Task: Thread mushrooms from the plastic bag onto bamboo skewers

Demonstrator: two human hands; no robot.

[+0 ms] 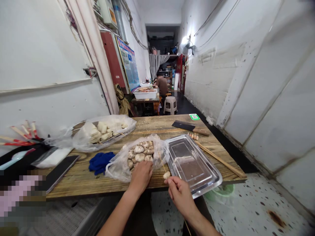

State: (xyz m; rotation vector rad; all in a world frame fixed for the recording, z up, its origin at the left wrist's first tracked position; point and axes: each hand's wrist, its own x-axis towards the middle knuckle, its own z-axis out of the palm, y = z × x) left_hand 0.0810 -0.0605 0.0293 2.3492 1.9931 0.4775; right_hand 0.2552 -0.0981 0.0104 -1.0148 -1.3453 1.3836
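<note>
Left hand [140, 176] curled into the mouth of a plastic bag of mushrooms [137, 154] at the near edge of the wooden bench [81, 178]; whether closed on one cannot be told. Right hand [180, 194] pinched shut on a thin skewer [162, 165] with one mushroom piece [166, 175] on it, just beside a steel tray [193, 164]. Behind: blue cloth [100, 162], bagged tofu [104, 131], cleaver [190, 127], loose sticks [220, 159], phone [60, 171].
</note>
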